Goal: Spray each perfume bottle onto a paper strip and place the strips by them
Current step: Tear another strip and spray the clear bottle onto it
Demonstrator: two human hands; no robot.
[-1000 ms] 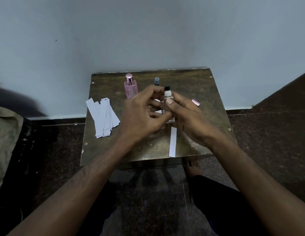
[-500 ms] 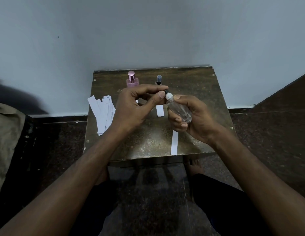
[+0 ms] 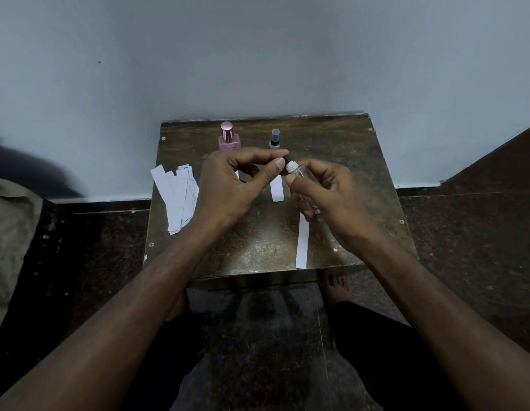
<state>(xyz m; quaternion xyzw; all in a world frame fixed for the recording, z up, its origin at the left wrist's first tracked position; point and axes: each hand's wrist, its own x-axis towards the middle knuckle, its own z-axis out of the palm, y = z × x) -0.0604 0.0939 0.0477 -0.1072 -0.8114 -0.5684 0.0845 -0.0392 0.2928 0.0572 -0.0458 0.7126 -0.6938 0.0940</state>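
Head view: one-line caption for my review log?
Right hand holds clear glass bottle; left hand pinches its black nozzle.

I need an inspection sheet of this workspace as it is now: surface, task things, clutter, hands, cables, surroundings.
Surface: dark worn table against the wall.
Job's things: clear bottle held tilted; pink bottle and grey-capped bottle upright at the back; short strip before the grey-capped one; long strip near the front edge; strip pile at the table's left edge.
Clutter: nothing seen.
Hands: left hand pinches the clear bottle's black nozzle; right hand grips its body.
Cables: nothing seen.
Surroundings: pale wall, dark floor, bare foot.
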